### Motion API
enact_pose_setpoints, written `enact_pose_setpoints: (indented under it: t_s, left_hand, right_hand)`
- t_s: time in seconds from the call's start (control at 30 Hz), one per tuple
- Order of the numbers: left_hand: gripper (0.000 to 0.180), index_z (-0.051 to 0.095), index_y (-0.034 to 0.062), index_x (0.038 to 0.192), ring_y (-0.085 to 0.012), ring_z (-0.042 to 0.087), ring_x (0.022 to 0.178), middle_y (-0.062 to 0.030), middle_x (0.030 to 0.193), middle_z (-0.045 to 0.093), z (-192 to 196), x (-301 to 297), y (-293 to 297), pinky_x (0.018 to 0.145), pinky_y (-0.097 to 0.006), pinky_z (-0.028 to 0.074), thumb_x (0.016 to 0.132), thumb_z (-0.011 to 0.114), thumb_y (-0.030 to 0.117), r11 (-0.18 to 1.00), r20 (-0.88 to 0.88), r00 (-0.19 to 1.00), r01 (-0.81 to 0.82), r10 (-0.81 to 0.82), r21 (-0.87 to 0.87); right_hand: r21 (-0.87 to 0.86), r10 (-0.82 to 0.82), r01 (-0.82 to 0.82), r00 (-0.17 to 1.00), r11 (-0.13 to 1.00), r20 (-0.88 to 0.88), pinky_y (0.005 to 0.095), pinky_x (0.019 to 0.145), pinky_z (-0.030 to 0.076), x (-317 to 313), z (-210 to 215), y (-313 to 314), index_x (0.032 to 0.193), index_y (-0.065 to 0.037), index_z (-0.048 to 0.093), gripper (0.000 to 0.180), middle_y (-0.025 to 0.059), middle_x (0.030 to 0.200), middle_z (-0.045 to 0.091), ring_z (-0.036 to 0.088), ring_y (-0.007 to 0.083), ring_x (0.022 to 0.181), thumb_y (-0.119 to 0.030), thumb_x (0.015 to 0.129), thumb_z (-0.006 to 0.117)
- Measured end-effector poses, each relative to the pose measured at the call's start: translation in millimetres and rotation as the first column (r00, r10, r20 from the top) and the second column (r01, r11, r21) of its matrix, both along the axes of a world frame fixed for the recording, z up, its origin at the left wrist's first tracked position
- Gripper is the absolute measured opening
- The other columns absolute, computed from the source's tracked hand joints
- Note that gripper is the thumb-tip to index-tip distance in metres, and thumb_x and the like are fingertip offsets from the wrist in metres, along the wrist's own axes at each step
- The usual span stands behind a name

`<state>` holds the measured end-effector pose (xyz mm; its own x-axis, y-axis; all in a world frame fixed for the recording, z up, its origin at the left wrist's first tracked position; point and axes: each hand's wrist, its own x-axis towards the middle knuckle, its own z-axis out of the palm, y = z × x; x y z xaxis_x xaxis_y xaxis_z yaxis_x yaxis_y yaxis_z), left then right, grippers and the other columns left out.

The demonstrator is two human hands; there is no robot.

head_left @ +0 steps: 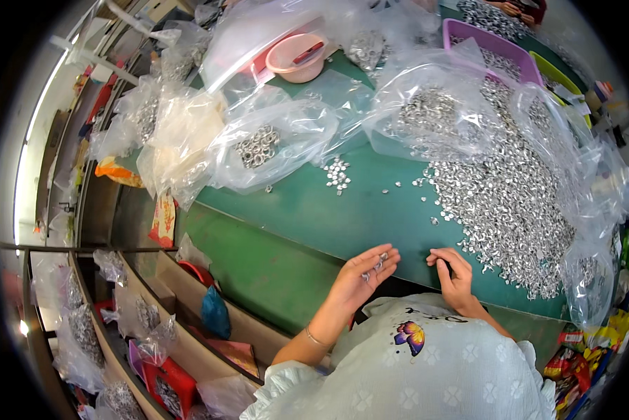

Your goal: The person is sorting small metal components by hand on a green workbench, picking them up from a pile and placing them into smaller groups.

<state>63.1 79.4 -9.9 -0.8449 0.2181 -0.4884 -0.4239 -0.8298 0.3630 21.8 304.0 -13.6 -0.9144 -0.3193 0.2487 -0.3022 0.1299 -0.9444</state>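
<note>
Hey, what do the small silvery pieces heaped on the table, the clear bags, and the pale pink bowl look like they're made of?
Small silvery pieces: probably metal, judging by bright glints; metal-coated plastic isn't ruled out.
Clear bags: likely thin, glossy plastic film, crinkled and see-through.
Pale pink bowl: seemingly moulded plastic, smooth and evenly coloured.

Metal pieces in the left hand are too small to identify.

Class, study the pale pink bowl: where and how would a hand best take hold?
Likely pinch the pale pink bowl at its near rim, coming from the person's side: it opens upward, its near wall is uncovered, and translucent plastic crowds its left.
</note>
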Motion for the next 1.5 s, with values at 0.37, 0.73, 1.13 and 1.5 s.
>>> enact_pose_setpoints:
  t_s: [0.37,0.73,1.13,1.5]
  left_hand:
    - [0.025,0.053,-0.0030,0.117,-0.0169,0.048,0.077,-0.0051,0.083,0.048,-13,-54,42,0.070,-0.030,0.047,0.096,0.054,0.009,0.944,0.043,0.998,0.032,-0.049,0.328]
    - [0.024,0.054,-0.0006,0.118,-0.0210,0.054,0.083,-0.0103,0.091,0.055,1,-96,97,0.081,-0.033,0.049,0.097,0.045,0.007,0.794,-0.092,0.930,0.352,-0.356,0.495]
    - [0.038,0.045,-0.0118,0.130,-0.0308,0.051,0.120,-0.0227,0.130,0.049,104,-99,292,0.106,-0.041,0.044,0.096,0.048,0.007,0.705,0.035,0.705,0.709,-0.709,0.005]
    - [0.048,0.041,-0.0049,0.138,-0.0287,0.047,0.127,-0.0155,0.136,0.049,93,-102,371,0.111,-0.040,0.030,0.090,0.046,0.002,0.527,-0.398,0.398,0.796,-0.826,-0.298]
  right_hand:
    - [-0.040,-0.114,0.113,0.993,0.993,-0.016,0.0308,0.072,0.051,0,5,20,0.112,0.002,0.064,0.023,0.0130,0.094,0.065,0.063,0.0207,0.082,0.006,0.091,0.054]
    - [-0.100,-0.381,0.381,0.924,0.919,0.015,0.0315,0.074,0.051,7,11,73,0.116,0.000,0.063,0.025,0.0108,0.093,0.064,0.063,0.0201,0.084,0.003,0.092,0.054]
    - [-0.061,-0.694,0.692,0.710,0.719,-0.122,0.0390,0.077,0.050,48,2,137,0.106,0.003,0.061,0.020,0.0177,0.098,0.063,0.063,0.0352,0.089,0.006,0.087,0.057]
    - [0.042,-0.663,0.665,0.747,0.746,-0.045,0.0406,0.092,0.048,68,-9,160,0.107,0.004,0.064,0.026,0.0203,0.110,0.064,0.061,0.0385,0.106,0.006,0.082,0.061]
